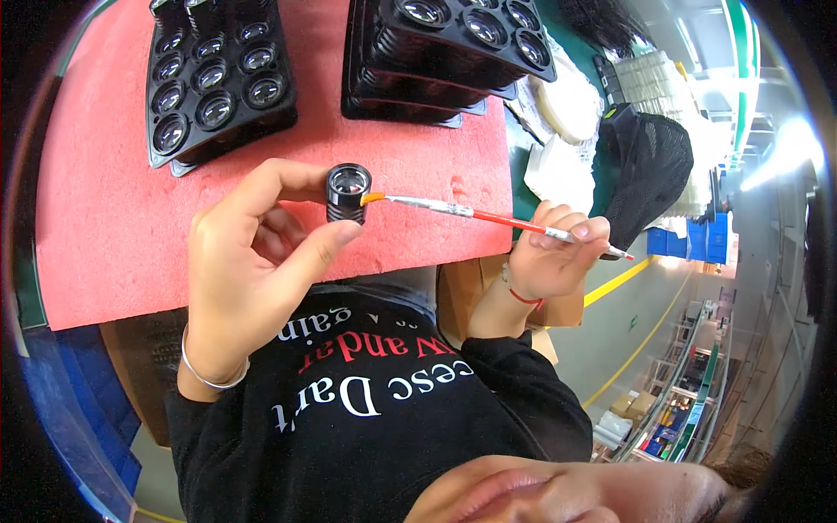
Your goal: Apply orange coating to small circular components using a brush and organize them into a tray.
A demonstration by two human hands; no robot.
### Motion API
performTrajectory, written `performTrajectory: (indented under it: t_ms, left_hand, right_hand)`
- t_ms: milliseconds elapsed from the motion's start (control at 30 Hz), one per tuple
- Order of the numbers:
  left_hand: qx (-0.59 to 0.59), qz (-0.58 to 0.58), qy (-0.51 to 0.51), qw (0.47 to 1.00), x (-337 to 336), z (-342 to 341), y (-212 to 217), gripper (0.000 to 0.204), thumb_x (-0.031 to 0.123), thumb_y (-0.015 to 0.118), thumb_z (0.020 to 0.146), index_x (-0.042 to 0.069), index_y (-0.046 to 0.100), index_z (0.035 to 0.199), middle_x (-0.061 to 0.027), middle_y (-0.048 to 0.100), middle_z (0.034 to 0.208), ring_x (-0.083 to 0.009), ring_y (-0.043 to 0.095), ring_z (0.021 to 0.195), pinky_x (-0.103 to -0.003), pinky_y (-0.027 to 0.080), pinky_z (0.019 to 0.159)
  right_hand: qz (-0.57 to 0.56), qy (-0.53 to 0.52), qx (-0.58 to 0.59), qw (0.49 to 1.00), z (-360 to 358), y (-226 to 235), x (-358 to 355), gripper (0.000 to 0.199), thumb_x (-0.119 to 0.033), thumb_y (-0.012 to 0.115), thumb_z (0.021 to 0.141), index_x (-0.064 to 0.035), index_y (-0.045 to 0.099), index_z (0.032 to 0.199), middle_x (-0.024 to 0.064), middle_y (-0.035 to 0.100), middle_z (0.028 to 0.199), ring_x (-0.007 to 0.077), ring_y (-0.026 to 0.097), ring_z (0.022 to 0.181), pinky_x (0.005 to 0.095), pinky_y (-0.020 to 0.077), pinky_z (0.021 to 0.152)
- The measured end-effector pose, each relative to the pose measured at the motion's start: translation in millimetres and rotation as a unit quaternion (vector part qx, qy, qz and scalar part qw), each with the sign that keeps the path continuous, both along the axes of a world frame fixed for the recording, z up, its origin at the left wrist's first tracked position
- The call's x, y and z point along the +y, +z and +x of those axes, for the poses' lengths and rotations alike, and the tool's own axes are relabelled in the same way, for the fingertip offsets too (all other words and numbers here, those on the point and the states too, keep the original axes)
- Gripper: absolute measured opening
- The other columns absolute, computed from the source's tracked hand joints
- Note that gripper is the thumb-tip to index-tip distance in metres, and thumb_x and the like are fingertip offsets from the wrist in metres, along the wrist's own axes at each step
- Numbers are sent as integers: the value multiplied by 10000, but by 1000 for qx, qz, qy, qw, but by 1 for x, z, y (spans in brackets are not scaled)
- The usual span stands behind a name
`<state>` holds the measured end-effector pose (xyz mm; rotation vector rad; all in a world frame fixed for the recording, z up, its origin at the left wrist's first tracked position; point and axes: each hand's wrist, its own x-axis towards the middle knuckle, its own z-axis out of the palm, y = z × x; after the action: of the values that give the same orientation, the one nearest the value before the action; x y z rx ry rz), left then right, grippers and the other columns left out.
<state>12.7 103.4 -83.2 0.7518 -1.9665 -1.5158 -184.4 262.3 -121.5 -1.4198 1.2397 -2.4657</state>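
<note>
My left hand (237,253) pinches a black cylindrical lens (347,196) upright between thumb and fingers, its glass facing up. A slim paintbrush (497,217) with a red handle, a silvery ferrule and orange bristles is gripped near its handle end by my right hand (554,257). The bristle tip meets the right side of the lens barrel, just below the rim; whether it presses or only overlaps in view I cannot tell. Both hands are above the near part of a pink foam sheet (418,192).
Black trays (218,135) filled with similar lenses stand at the far left of the foam. A taller stack of lens trays (410,80) stands at its far middle. To the right lie white pieces (558,174) and a black mesh cap (649,161). Blue bins (697,240) are farther off.
</note>
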Motion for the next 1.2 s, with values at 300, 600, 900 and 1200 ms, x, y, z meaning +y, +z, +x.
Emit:
performTrajectory:
  t_ms: [300, 600, 900, 1200]
  left_hand:
    - [-16, 11, -37, 999, -2, 4, 3, 244, -3, 653, 683, -7, 577, 914, 10, 588, 706, 11, 434, 492, -143, 319, 423]
    - [29, -45, -2, 999, -26, 33, 21, 268, 25, 598, 691, 32, 543, 953, 16, 576, 806, -18, 482, 628, -148, 355, 540]
    - [-97, -329, 106, 933, -139, 34, 37, 275, 175, 653, 725, -2, 584, 923, -14, 575, 807, -46, 456, 570, -191, 348, 524]
    - [-187, -388, 148, 890, -156, 21, 28, 278, 230, 674, 694, 22, 614, 868, 20, 389, 640, -76, 355, 560, -225, 296, 500]
  right_hand:
    - [-11, -13, -31, 999, 0, 1, 0, 296, -286, 287, 933, -75, 446, 799, 27, 443, 541, 87, 364, 458, 220, 271, 454]
    - [-56, -3, -131, 990, -5, -1, 9, 294, -289, 296, 925, -78, 389, 742, 15, 367, 481, 94, 290, 378, 224, 250, 396]
    - [-55, -16, -98, 994, 0, 2, 5, 288, -289, 332, 909, -66, 393, 738, 27, 379, 468, 112, 321, 364, 234, 248, 384]
    - [-45, -17, -71, 996, -2, 0, 6, 278, -270, 343, 906, -55, 398, 740, 45, 396, 461, 116, 348, 374, 234, 263, 395]
